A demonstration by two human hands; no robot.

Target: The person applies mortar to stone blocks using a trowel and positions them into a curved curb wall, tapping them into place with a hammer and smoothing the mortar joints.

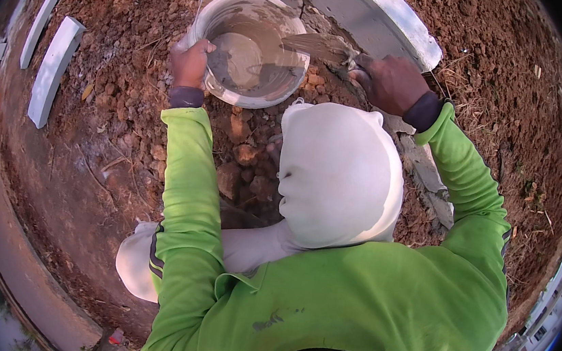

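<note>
A white bucket (257, 95), smeared inside with grey mortar, sits tilted on the soil ahead of me, its mouth facing me. My left hand (191, 63) grips its left rim, thumb over the edge. My right hand (390, 83) is closed round the handle of a mortar-caked trowel (318, 46). The trowel's blade points left and reaches over the bucket's right rim. Wet grey mortar (235, 54) lies at the bottom of the bucket. A thin wire handle stands up at the bucket's far left side.
A pale concrete kerb block (386, 19) runs behind the bucket toward the right. More white kerb blocks (55, 73) lie at the left. Broken clods (245, 155) and loose reddish soil (508, 96) surround my knees. A paved edge (30, 279) curves along the lower left.
</note>
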